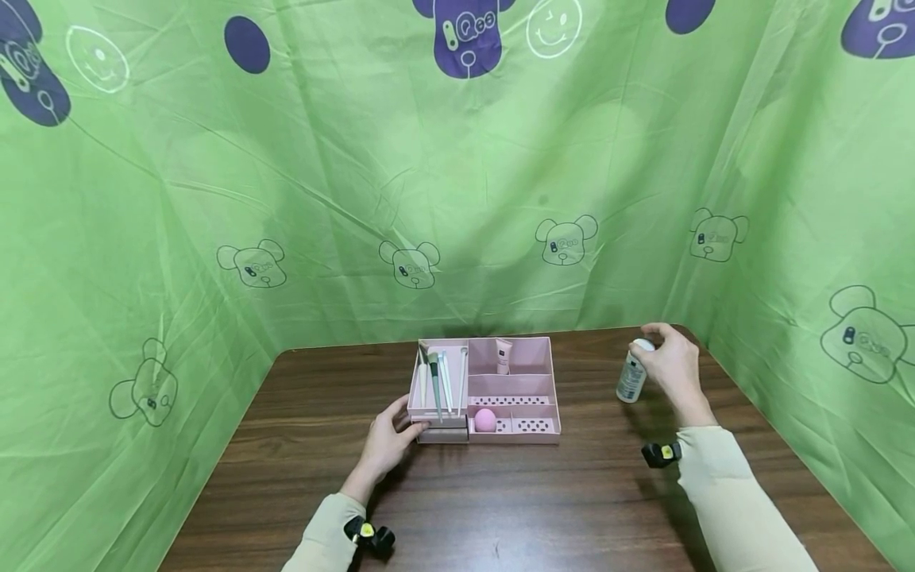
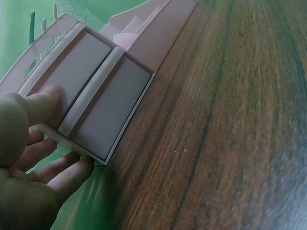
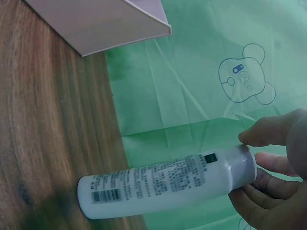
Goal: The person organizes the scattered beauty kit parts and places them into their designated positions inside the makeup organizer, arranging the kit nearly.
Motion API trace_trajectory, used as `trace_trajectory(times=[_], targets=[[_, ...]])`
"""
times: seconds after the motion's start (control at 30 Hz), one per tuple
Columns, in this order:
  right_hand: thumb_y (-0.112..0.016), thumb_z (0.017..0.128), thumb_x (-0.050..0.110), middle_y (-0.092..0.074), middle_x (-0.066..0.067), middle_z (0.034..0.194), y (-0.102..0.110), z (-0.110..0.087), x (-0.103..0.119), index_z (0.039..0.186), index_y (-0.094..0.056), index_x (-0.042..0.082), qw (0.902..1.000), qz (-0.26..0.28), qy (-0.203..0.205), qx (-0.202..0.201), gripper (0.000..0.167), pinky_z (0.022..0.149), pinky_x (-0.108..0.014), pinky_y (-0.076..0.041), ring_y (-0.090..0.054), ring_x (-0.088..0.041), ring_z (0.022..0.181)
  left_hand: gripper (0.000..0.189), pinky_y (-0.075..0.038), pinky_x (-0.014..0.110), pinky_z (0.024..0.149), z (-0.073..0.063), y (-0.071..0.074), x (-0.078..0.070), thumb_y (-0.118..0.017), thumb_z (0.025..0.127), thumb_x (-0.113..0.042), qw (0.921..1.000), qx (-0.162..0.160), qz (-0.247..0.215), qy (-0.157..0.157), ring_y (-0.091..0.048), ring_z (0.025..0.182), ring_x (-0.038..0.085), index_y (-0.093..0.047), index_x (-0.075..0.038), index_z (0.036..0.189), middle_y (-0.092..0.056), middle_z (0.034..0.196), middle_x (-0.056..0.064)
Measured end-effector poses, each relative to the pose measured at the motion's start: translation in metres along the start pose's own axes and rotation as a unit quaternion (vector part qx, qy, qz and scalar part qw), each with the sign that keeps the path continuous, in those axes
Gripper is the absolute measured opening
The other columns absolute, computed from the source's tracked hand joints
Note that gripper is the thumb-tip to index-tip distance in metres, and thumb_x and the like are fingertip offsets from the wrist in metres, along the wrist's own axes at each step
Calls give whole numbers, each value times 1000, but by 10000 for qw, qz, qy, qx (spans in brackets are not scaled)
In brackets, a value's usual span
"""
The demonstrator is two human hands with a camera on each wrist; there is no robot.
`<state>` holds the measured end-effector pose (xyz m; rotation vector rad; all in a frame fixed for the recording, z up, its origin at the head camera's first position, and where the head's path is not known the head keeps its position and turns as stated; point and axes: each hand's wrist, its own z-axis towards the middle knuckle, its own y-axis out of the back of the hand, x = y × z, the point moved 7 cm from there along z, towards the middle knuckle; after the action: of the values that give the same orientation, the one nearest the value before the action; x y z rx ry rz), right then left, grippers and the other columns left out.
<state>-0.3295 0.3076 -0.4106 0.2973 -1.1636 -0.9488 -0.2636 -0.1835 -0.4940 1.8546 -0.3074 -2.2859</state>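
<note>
On the brown table stands a pink desk organizer (image 1: 511,387) with compartments and two drawers at its left front. My left hand (image 1: 386,441) holds its front left corner; in the left wrist view the thumb lies on the upper drawer (image 2: 79,72) and the fingers are at the side. Over to the right, my right hand (image 1: 672,367) grips a white bottle (image 1: 631,378) by its cap (image 3: 241,165), thumb and fingers on either side. Printed text and a barcode show on the bottle. Whether its base touches the table I cannot tell.
Several makeup brushes (image 1: 435,380) lie in the organizer's left top tray. A small pink tube (image 1: 503,356) stands in the back compartment, and a pink round sponge (image 1: 485,420) sits in a front one. Green printed cloth (image 1: 486,175) hangs behind and beside the table (image 1: 500,500).
</note>
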Motion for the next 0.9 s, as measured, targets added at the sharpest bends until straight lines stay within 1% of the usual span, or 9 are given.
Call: trace_trajectory(times=[0.17,0.4,0.53,0.63,0.7,0.9], targets=[[-71,85,25,-67,-21,115,-1,-1,-4,119,-63,2,9999,-100,-19,35,42,84,-51,-45,-60,-39,101,58,-55,36,94,1,0,1,-73,82,3,10000,24,-22,7,-59,118,40,-50,7,135,-60,126,29],[-74,83,27,-67,-21,115,-4,-6,-12,120,-63,3,9996,-159,-193,112,46,85,-55,-46,-58,-43,103,60,-56,29,91,12,0,34,-77,81,-4,9999,-120,2,-4,-60,118,37,-52,1,135,-62,127,25],[-74,82,29,-68,-21,113,-8,-7,-17,120,-62,4,9993,-207,-263,158,46,84,-55,-45,-58,-43,102,61,-56,28,91,14,1,36,-78,81,-5,9999,-159,20,-37,-61,117,36,-52,1,135,-63,126,24],[-74,81,31,-68,-22,111,-10,-8,-21,120,-61,3,9991,-220,-304,179,49,85,-55,-45,-58,-44,101,61,-55,28,91,13,1,36,-77,81,-3,9999,-157,17,23,-60,118,35,-52,1,136,-63,126,24],[-74,81,31,-67,-23,111,-12,-10,-24,121,-60,2,9990,-236,-317,225,52,86,-56,-45,-58,-45,102,61,-55,30,92,12,1,34,-76,81,-1,9999,-146,-12,64,-60,118,36,-51,1,137,-62,127,24],[-75,81,33,-64,-26,118,-20,-15,-34,127,-56,0,9976,-344,-413,447,60,89,-60,-45,-56,-50,108,58,-55,38,94,3,0,6,-73,83,2,10000,10,50,-24,-59,118,41,-49,8,135,-60,127,29]])
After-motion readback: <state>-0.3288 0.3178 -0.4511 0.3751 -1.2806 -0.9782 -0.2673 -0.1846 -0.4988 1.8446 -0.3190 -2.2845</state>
